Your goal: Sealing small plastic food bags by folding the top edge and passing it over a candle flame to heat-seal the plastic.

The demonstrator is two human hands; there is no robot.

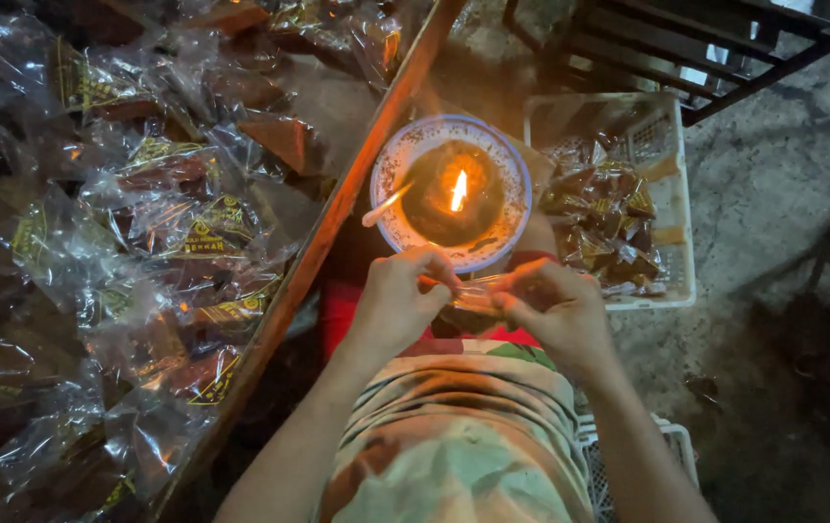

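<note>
Left hand [397,298]: fingers pinched on the left end of the packet [478,293].
Right hand [552,305]: clenched on the packet's right end.
Packet: small clear plastic wrap, stretched between both hands, just below the flame [458,191].
Flame: burns in a dark lump on a blue-rimmed plate [507,232], just beyond the hands.
Stick [386,204]: lies on the plate's left rim.
Basket [672,242]: white, right of the plate, holding wrapped pieces.
Bench [337,213]: left of the hands, piled with filled packets.
</note>
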